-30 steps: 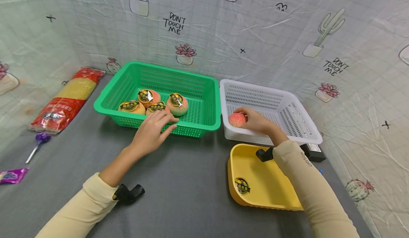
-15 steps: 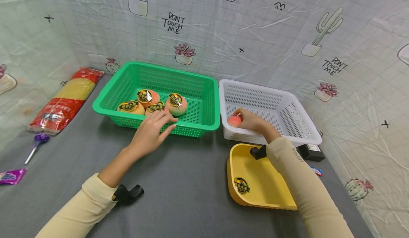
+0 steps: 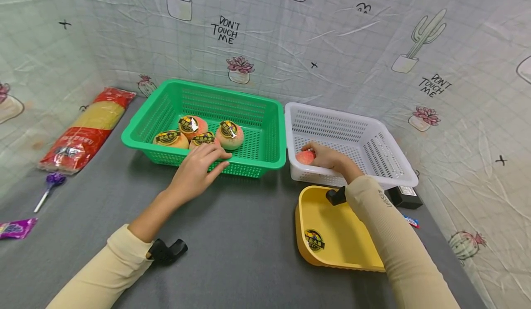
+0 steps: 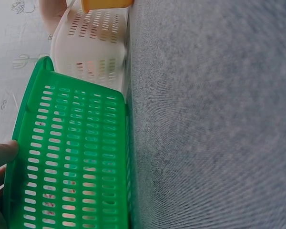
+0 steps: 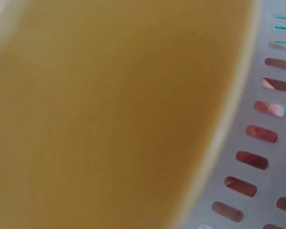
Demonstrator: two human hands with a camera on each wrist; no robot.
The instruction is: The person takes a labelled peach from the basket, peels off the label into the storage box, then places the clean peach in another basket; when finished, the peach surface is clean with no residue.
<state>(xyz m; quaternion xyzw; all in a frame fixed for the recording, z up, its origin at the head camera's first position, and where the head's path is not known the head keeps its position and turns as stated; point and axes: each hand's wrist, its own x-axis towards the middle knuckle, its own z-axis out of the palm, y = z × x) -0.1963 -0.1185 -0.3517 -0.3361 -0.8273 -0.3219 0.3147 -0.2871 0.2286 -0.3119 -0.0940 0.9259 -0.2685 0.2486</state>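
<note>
My right hand (image 3: 327, 157) has sunk lower into white basket (image 3: 392, 173), grip curled round peach (image 3: 304, 157); left hand (image 3: 195, 173) unmoved, fingers relaxed on green basket (image 3: 265, 163) rim.

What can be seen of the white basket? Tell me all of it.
The white basket is a rectangular, plastic-looking crate with slotted walls and floor and a flat rim. It stands upright on the grey table, right beside the green basket, behind the yellow tray. Inside, near its front left corner, the right hand holds a pink fruit.
</note>
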